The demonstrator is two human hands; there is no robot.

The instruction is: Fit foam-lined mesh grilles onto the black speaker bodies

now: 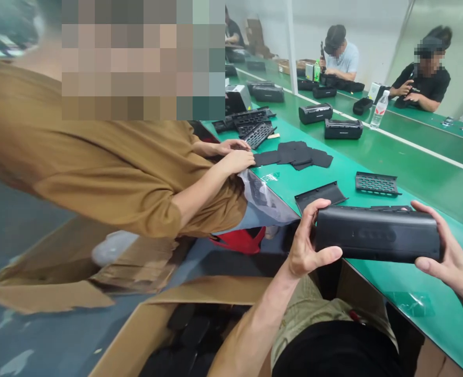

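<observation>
A long black plastic speaker casing (376,241) is held level between my two hands, above the near edge of the bench. My left hand (307,248) grips its left end, thumb along the front face and fingers over the top. At the opposite end, my right hand (445,248) has the same kind of grip. Just behind the casing lie a smooth black panel (321,196) and a black slotted grille panel (377,183). What lies directly under the casing is partly hidden by it.
A co-worker in a brown shirt (137,173) stands close on my left, hands by thin black sheets (294,153). Finished-looking black speakers (343,129) and a water bottle (379,110) stand on the green bench (420,152). An open cardboard box (211,290) with black parts is below.
</observation>
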